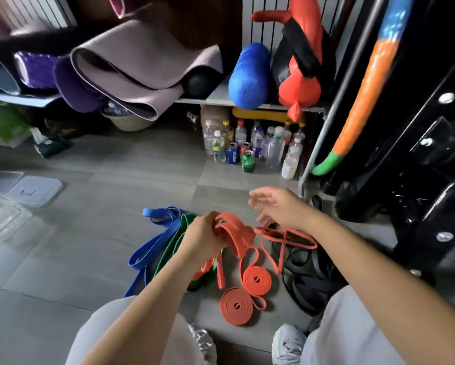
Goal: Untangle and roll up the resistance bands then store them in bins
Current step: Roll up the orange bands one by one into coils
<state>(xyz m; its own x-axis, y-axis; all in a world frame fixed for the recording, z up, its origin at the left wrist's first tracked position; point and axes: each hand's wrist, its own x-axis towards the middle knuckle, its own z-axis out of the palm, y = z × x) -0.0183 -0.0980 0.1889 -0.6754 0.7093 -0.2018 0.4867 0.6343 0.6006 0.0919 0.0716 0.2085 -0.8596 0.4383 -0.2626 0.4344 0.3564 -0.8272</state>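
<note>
My left hand (202,234) grips a bunched, half-wound orange resistance band (236,233) above the floor. My right hand (276,206) hovers just to the right of it, fingers loose and holding nothing. Two rolled orange bands (256,280) (235,306) lie flat on the tiles below. A thin orange band (286,241) sprawls over a heap of black bands (308,280) on the right. A blue band (152,248) and a green band (173,246) lie tangled at the left.
Clear plastic bins (2,214) and a lid (34,189) sit on the floor at far left. Bottles and cans (250,147) crowd under a shelf holding yoga mats (131,69) and a blue foam roller (250,75). A black rack (418,154) stands right.
</note>
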